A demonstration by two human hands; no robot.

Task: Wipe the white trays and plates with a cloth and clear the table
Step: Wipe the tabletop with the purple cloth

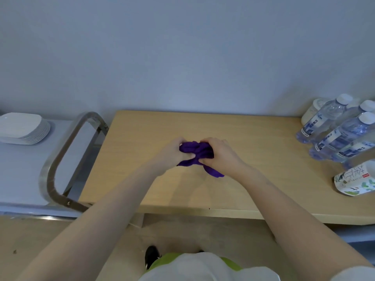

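A purple cloth (194, 152) is bunched up above the middle of the wooden table (243, 169). My left hand (172, 152) grips its left side and my right hand (220, 154) grips its right side, fingers curled into the fabric. One corner of the cloth hangs down below my right hand. A stack of several white plates (23, 127) sits on the trolley at the far left, well away from both hands.
A metal trolley (22, 173) with a curved steel handle (58, 159) stands against the table's left end. Several water bottles (336, 130), a white jar (313, 111) and a printed drink bottle (355, 181) crowd the table's right end. A wall runs behind.
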